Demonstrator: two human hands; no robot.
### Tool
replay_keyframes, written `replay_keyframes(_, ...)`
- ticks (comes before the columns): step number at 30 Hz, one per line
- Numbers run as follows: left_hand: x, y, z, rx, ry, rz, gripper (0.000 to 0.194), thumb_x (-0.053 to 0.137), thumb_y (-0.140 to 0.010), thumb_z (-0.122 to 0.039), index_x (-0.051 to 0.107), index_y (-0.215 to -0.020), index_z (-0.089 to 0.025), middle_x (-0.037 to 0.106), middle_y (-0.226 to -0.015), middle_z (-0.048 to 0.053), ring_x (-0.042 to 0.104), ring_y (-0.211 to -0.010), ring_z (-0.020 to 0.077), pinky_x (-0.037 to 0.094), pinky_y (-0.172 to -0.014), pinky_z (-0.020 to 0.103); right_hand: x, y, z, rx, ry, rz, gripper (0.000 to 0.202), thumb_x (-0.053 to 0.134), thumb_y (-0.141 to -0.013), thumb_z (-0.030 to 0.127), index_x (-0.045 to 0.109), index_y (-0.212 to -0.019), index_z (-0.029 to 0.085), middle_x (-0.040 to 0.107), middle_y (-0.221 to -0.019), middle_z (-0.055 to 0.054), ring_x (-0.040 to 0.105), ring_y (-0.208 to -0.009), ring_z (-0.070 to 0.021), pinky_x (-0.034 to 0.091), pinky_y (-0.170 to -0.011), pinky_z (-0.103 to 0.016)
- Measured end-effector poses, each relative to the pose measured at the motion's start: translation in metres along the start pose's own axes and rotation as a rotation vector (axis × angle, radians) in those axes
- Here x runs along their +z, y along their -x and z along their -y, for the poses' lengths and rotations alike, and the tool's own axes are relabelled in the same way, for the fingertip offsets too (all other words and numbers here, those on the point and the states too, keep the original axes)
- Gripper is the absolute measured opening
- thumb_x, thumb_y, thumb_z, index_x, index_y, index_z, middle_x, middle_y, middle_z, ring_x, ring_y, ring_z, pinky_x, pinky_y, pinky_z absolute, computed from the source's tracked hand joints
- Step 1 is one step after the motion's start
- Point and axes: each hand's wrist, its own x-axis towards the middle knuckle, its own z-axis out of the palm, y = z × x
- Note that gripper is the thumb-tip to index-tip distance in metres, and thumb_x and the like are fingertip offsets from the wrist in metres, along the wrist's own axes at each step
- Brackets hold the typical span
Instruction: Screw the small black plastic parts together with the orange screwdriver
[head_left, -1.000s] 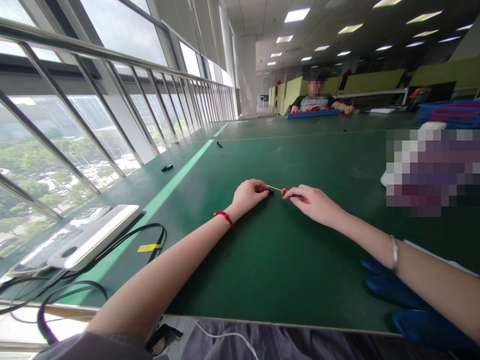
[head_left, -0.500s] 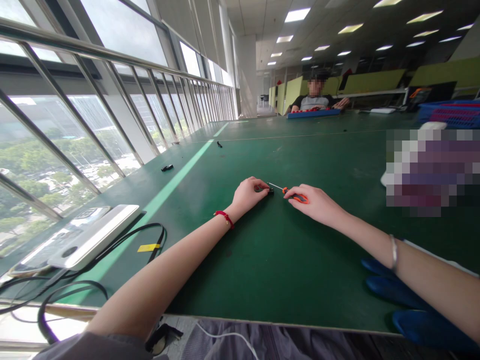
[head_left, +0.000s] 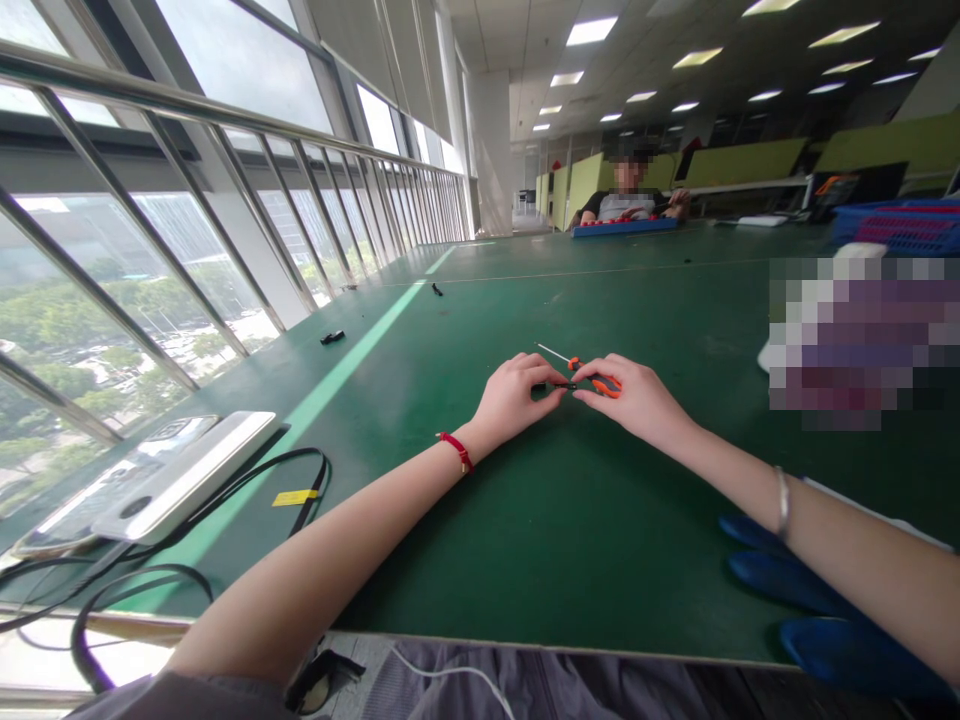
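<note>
My left hand (head_left: pixel 517 392), with a red bracelet at the wrist, pinches a small black piece (head_left: pixel 564 385) over the green table. Close beside it, my right hand (head_left: pixel 628 390) is closed around a screwdriver (head_left: pixel 604 386) with an orange and black handle. The thin metal shaft of the screwdriver points up and to the left, past the left fingers and apart from the black piece. My right fingertips are at the right end of that piece; whether they grip it too I cannot tell. The piece is too small to name and partly covered by the left fingers.
Small black parts (head_left: pixel 332 338) lie on the green table (head_left: pixel 480 560) at the left. A white power bank (head_left: pixel 187 480) and black cables sit at the near left. Blue curved objects (head_left: pixel 780 580) lie under my right forearm. Across the table, a person (head_left: pixel 634 205) sits behind a blue tray (head_left: pixel 624 228).
My left hand has moved right with the black piece, up to the right fingers. The screwdriver's tip has swung up, away from the piece.
</note>
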Motion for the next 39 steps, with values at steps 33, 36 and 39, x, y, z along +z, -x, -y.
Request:
replay_keyframes(33,-0.005,0.0,-0.004,-0.025,-0.149,0.106,0.014,0.059,-0.081,-0.032,0.067,-0.083,-0.021,0.068,-0.089,0.001,0.057,-0.087,0.018,0.041,-0.077,0.031,0.002,-0.001,-0.003,-0.02,0.015,0.027,0.012,0.059,-0.08,0.032,0.066,-0.086,0.023,0.062,-0.087,-0.004,0.06,-0.079,-0.0196,0.045,-0.072,-0.031)
replay_keyframes(36,-0.009,-0.002,-0.001,-0.035,-0.146,0.102,0.013,0.059,-0.08,-0.03,0.067,-0.084,-0.021,0.068,-0.091,0.001,0.057,-0.088,0.0183,0.043,-0.078,0.031,0.001,0.0,-0.002,-0.008,0.018,0.017,0.015,0.059,-0.08,0.032,0.065,-0.089,0.023,0.062,-0.09,-0.005,0.06,-0.079,-0.0197,0.045,-0.072,-0.032)
replay_keyframes(39,-0.014,-0.003,0.008,-0.093,-0.161,0.134,0.012,0.059,-0.078,-0.028,0.068,-0.082,-0.021,0.068,-0.098,0.002,0.058,-0.092,0.0196,0.044,-0.083,0.032,-0.001,0.0,-0.002,0.011,0.014,0.01,0.015,0.058,-0.08,0.03,0.066,-0.089,0.022,0.062,-0.092,-0.005,0.059,-0.078,-0.0194,0.045,-0.07,-0.032)
